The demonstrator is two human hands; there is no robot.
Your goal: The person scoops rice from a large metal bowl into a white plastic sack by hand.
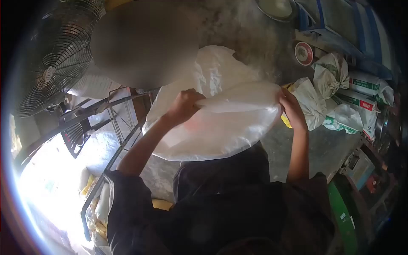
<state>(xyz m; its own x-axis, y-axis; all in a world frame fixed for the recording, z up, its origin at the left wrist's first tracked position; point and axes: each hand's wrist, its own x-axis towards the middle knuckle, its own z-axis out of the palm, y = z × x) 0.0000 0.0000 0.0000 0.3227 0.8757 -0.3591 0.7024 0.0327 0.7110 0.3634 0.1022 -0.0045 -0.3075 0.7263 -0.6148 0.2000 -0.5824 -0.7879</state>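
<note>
A large translucent white plastic bag (221, 131) is spread in front of my body, above my lap. My left hand (185, 106) is closed on the upper edge of the bag, left of its middle. At the right end of that edge, my right hand (292, 109) grips the plastic, with its fingers partly hidden behind it. The edge between both hands is stretched and folded. A faint reddish patch shows through the plastic on the left. More of the sheet reaches up beyond my hands.
A round fan (49, 74) stands at the upper left, above a metal rack (114, 148). Tied white sacks (312, 102) and a red-rimmed round object (304, 53) lie at the right. A metal basin (275, 9) is at the top. A blurred area hides the upper middle.
</note>
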